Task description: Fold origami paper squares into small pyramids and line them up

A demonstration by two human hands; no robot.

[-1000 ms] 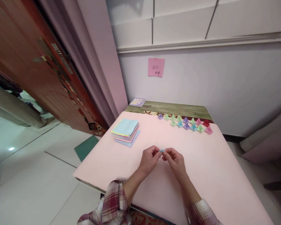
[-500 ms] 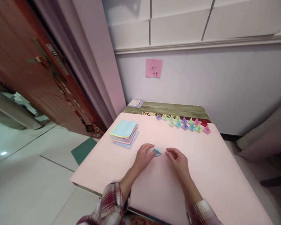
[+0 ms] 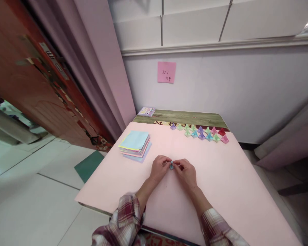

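A small folded piece of light blue paper [image 3: 171, 166] is pinched between my two hands over the middle of the pink-covered table [image 3: 169, 212]. My left hand [image 3: 160, 168] grips its left side with thumb and fingers. On the opposite side my right hand [image 3: 187, 172] holds it, fingers closed. My fingertips hide much of the paper. Farther back on the right stand several small folded paper pieces [image 3: 201, 135] in two rows, coloured purple, green, blue, pink and red.
At the left of the table lies a stack of square coloured paper [image 3: 136, 140], light blue on top. A small packet [image 3: 146, 111] rests at the back left corner. On the wall hangs a pink note [image 3: 166, 72]. A green sheet [image 3: 89, 165] lies on the floor.
My right hand has moved left and now grips the light blue paper's right side; before, it was apart from it. My left hand has stayed on the paper.
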